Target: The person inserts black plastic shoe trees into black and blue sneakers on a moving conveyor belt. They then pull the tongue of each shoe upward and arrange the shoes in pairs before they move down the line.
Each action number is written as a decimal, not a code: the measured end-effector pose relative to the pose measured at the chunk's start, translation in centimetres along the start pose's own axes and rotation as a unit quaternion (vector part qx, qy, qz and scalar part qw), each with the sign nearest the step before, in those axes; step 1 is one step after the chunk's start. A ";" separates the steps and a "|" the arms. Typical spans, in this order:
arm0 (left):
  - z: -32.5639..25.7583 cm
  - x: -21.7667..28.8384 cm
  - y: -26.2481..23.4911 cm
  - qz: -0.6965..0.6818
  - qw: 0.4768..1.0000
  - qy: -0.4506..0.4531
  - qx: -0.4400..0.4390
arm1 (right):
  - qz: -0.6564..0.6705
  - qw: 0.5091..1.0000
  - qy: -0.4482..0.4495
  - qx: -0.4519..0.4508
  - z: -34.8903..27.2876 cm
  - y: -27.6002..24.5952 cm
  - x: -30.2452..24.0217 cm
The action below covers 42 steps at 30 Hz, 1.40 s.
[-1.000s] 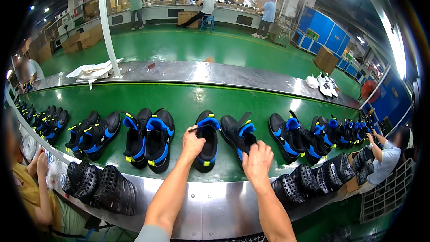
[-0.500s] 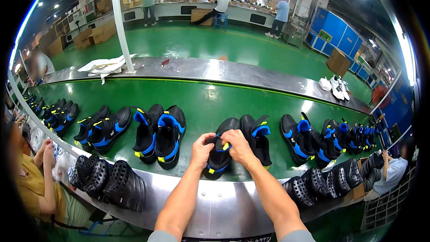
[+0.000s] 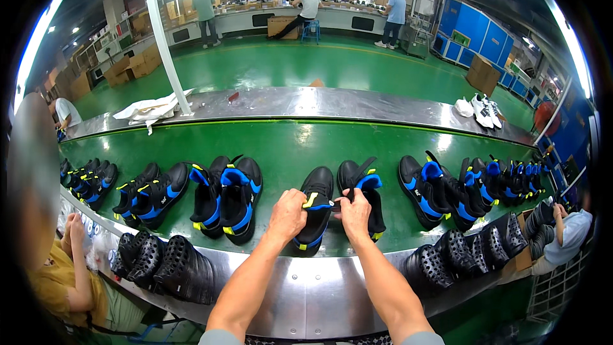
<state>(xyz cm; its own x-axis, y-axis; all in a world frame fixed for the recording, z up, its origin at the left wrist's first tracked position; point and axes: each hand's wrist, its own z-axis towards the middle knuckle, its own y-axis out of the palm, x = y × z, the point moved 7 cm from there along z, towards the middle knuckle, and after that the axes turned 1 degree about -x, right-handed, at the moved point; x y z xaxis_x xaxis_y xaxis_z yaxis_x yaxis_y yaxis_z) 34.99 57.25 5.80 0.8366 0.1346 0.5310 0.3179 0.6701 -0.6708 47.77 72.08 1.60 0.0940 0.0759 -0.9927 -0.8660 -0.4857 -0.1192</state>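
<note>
On the green belt in front of me stands a black sneaker with blue trim and yellow tabs (image 3: 317, 183), toe pointing away. My left hand (image 3: 288, 216) is closed on its left side, by the yellow-tabbed tongue (image 3: 317, 202). Between the fingertips of my right hand (image 3: 355, 214) is pinched what looks like the shoe's dark strap, drawn out to the right. The strap's end is partly hidden by my fingers. Just behind my right hand stands the matching sneaker (image 3: 348, 172), its strap sticking up and its blue lining showing.
More such sneakers stand on the belt to the left (image 3: 241, 201) and right (image 3: 421, 195). Black perforated shoe forms (image 3: 185, 268) (image 3: 440, 265) lie along the metal near edge (image 3: 300, 306). Co-workers sit at both sides. A white pole (image 3: 158, 32) rises beyond the belt.
My right hand has moved right, away from the shoe's opening, drawing the strap outward. My left hand has shifted slightly lower. The tongue now shows more plainly between my hands.
</note>
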 end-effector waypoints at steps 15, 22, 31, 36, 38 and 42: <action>0.8 5.6 3.1 0.288 0.869 0.332 -0.228 | -0.014 0.998 -0.058 -0.023 1.0 0.3 -0.3; -1.0 6.4 2.5 0.315 0.822 0.284 -0.380 | -0.077 0.992 -0.077 -0.064 2.1 1.0 0.8; -4.0 -5.6 0.7 0.065 0.902 -0.372 -0.207 | 0.139 0.973 0.059 -0.173 1.9 3.8 -1.3; -6.0 -6.7 -0.2 -0.241 0.822 -0.476 -0.201 | 0.233 0.922 0.070 -0.301 0.0 3.7 -5.2; -6.4 -6.3 -2.0 -0.327 0.804 -0.460 -0.186 | 0.200 0.907 0.059 -0.365 -2.2 3.4 -7.7; -6.2 -2.7 -4.3 -0.328 0.843 -0.373 -0.207 | 0.126 0.897 0.006 -0.423 -6.0 1.8 -10.2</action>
<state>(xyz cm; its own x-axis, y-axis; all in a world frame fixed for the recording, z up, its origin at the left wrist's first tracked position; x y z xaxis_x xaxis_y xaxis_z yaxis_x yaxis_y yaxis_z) 34.11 49.50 4.06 -0.0434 0.3586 0.9325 0.8606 0.4875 -0.1474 48.16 65.18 11.38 -0.0433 -0.1361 -0.9897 -0.1785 -0.9737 0.1417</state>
